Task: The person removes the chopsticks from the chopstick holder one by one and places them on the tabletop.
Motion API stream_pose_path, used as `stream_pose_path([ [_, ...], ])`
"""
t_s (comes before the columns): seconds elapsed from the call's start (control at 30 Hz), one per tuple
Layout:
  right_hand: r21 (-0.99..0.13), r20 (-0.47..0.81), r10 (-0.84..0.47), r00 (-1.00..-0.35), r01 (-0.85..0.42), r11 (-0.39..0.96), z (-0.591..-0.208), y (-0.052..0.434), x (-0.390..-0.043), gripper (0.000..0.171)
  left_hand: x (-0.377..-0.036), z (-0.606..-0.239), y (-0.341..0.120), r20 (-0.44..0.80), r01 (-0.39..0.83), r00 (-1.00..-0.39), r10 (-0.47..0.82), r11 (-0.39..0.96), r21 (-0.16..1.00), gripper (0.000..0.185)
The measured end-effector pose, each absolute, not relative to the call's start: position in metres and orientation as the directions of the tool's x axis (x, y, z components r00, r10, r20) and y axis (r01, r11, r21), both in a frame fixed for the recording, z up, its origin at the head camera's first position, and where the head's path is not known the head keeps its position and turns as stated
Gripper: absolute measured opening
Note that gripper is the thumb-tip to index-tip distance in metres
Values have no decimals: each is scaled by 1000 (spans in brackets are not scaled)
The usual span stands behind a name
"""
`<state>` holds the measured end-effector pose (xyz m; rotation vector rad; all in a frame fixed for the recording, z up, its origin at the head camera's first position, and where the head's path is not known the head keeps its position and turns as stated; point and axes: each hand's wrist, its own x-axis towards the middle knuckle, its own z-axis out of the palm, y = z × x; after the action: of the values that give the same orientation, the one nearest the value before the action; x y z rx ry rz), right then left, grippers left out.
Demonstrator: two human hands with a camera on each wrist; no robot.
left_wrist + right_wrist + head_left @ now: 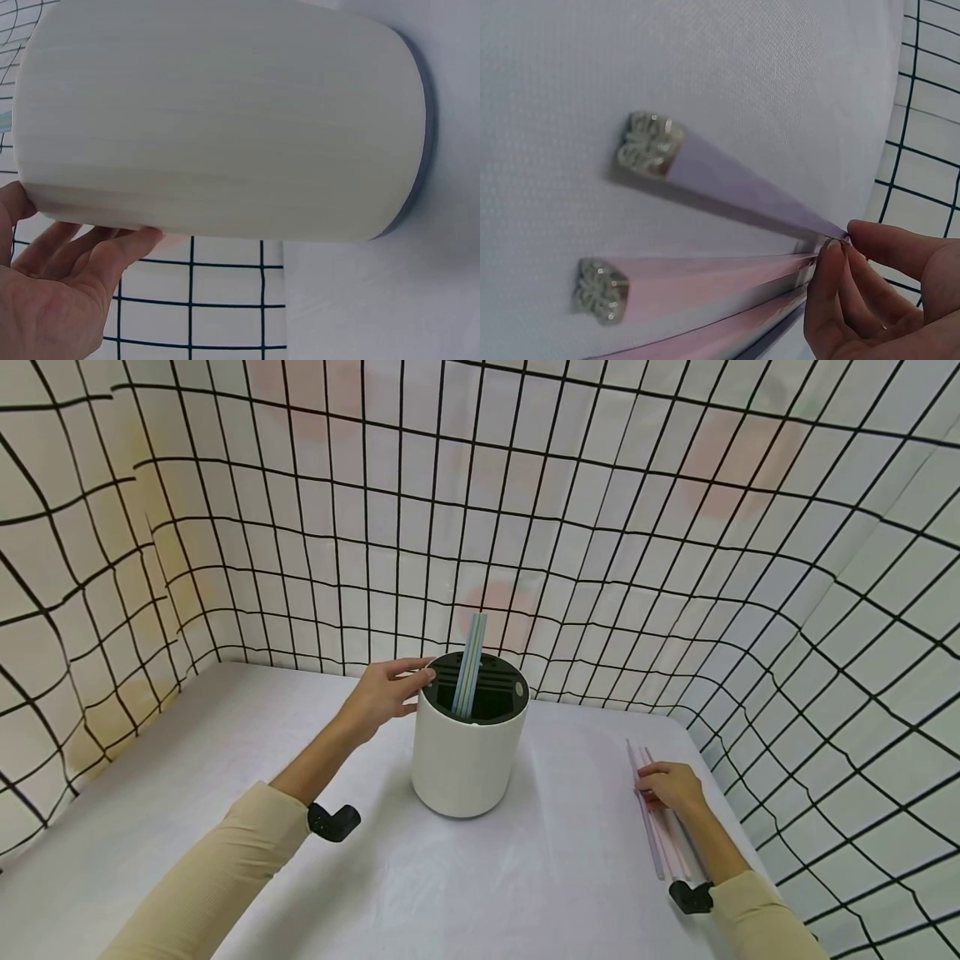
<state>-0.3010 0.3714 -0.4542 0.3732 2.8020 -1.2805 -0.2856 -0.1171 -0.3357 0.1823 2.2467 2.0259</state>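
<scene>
My left hand (386, 693) rests its fingertips and thumb on the upper side of a white cylindrical utensil holder (465, 768), near its black slotted top. Several pale blue-green chopsticks (470, 668) stand in the holder, leaning slightly. In the left wrist view, the fingers (120, 251) lie fairly straight along the white wall. On the table's right side, my right hand (671, 787) pinches a purple chopstick (742, 187) near its thin end, between thumb and fingers. Its thick end has a silvery patterned cap. Pink chopsticks (705, 281) lie beside it, under the hand.
A white cloth covers the table (450, 893). Black wire mesh (525, 502) stands along the back and both sides, with white fabric behind it. Another dark purplish chopstick (772, 334) lies beyond the pink ones.
</scene>
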Motion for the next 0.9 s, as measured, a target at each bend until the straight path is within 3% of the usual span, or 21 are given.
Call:
stream_pose_path([
  [0.23, -700, -106, 238, -966, 242, 672, -446, 369, -298, 35, -285, -335, -117, 0, 18, -987, 160, 110, 994, 45],
  [0.43, -749, -89, 213, -973, 206, 630, -430, 352, -299, 35, -285, -336, -117, -1, 17, -987, 162, 109, 994, 45],
  [0.67, -831, -45, 104, -994, 95, 548, -388, 309, -296, 40, -284, -335, -117, 0, 19, -986, 165, 111, 994, 45],
  [0.9, -892, 15, 27, -1000, -2, 451, -339, 252, -292, 34, -284, -335, -117, 5, 23, -986, 169, 106, 994, 46],
])
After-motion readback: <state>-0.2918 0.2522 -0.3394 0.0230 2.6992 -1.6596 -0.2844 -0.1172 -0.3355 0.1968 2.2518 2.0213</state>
